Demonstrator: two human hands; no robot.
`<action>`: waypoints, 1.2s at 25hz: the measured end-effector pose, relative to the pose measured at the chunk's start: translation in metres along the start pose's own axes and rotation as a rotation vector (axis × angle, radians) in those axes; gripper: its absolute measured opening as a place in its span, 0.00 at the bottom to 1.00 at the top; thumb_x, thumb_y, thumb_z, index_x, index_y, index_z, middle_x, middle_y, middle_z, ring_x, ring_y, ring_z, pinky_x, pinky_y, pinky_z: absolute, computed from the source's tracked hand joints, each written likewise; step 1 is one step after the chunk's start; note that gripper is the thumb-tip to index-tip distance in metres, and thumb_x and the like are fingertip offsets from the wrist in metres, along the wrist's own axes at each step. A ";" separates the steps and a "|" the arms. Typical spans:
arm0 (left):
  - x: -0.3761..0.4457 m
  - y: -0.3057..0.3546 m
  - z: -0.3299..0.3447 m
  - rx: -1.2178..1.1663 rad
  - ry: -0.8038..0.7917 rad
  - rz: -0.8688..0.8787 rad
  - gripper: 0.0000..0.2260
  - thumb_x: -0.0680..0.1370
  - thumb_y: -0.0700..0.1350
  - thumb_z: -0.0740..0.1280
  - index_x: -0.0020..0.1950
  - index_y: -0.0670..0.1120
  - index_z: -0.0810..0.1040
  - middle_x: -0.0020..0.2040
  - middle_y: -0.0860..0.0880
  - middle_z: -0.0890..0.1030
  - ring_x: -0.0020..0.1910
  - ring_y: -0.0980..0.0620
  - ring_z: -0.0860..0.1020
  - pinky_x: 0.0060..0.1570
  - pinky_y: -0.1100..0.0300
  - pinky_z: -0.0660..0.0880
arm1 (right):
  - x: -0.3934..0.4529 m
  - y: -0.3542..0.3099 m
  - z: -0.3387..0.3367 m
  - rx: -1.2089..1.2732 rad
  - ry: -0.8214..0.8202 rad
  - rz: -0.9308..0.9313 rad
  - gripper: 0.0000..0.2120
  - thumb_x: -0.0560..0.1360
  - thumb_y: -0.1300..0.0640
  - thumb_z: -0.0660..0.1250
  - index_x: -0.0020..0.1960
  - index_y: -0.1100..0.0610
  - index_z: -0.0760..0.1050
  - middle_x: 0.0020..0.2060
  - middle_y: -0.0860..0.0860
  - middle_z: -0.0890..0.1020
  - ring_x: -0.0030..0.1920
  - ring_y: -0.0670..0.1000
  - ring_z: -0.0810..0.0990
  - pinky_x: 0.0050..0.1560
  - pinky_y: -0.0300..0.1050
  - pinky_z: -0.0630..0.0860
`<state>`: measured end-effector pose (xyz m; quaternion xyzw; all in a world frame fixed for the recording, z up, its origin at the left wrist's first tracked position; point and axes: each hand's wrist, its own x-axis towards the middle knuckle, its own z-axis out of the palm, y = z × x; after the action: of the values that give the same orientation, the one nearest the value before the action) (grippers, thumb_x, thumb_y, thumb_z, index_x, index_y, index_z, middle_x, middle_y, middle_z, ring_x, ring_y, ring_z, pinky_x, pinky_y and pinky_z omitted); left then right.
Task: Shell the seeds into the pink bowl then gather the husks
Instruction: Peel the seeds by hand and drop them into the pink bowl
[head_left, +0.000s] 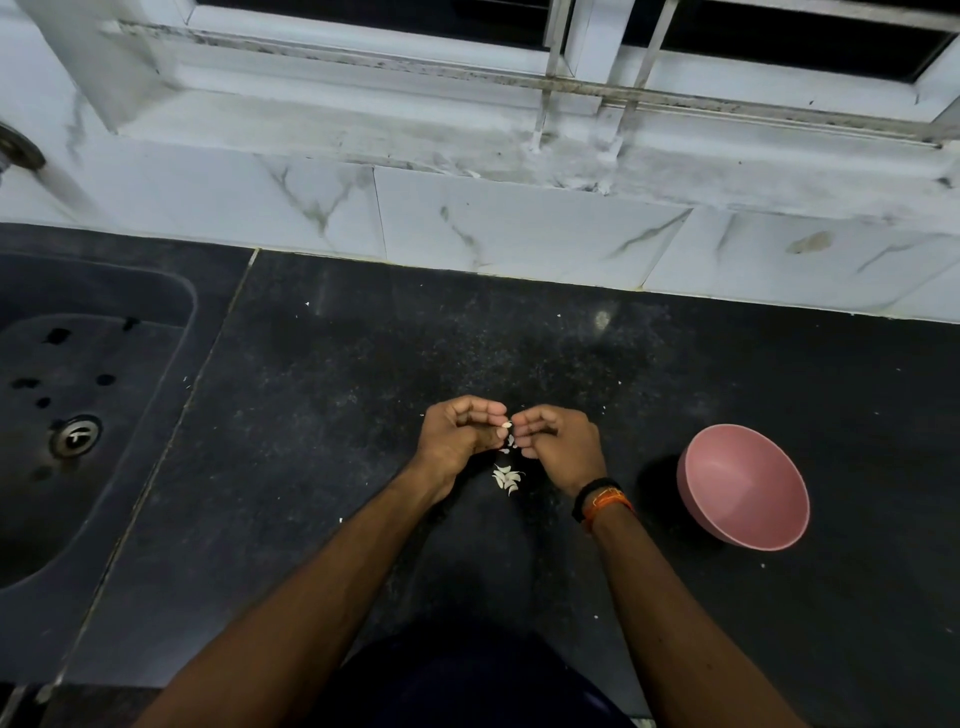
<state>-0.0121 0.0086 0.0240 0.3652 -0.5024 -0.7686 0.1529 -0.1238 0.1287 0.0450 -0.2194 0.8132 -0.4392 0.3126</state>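
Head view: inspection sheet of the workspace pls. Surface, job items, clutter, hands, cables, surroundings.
Surface: black speckled countertop, dusted with small pale flecks.
Job's things: pink bowl stands on the counter to the right of the hands, and looks empty; one seed is held between the two hands; a small pile of pale husks lies on the counter below the hands.
Clutter: stray pale bits scattered on the counter.
Hands: left hand and right hand both have curled fingers, pinching the seed.
Cables: nothing seen.
Surroundings: dark sink with drain at left; marbled wall tiles; dirty window sill behind.
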 end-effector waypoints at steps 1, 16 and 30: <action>0.000 0.000 0.001 0.006 -0.002 0.007 0.13 0.71 0.25 0.72 0.52 0.36 0.82 0.44 0.40 0.84 0.41 0.49 0.84 0.44 0.57 0.83 | -0.001 -0.001 0.000 0.019 -0.007 0.004 0.17 0.73 0.73 0.63 0.48 0.55 0.84 0.42 0.51 0.86 0.44 0.49 0.87 0.46 0.43 0.84; -0.003 0.000 0.001 -0.053 -0.010 -0.008 0.11 0.72 0.26 0.71 0.53 0.35 0.83 0.48 0.36 0.85 0.48 0.43 0.85 0.52 0.52 0.83 | -0.001 0.002 0.005 0.259 -0.039 0.104 0.01 0.76 0.62 0.74 0.46 0.58 0.84 0.43 0.56 0.87 0.45 0.53 0.88 0.47 0.47 0.85; -0.002 -0.005 0.010 0.018 0.075 -0.011 0.12 0.72 0.27 0.71 0.54 0.36 0.81 0.48 0.40 0.85 0.49 0.45 0.84 0.53 0.54 0.82 | -0.004 -0.007 -0.003 0.751 -0.046 0.382 0.08 0.80 0.61 0.57 0.45 0.60 0.73 0.49 0.65 0.86 0.51 0.62 0.87 0.58 0.59 0.82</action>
<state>-0.0168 0.0185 0.0226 0.3980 -0.5012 -0.7506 0.1641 -0.1222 0.1295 0.0533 0.0545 0.6154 -0.6343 0.4648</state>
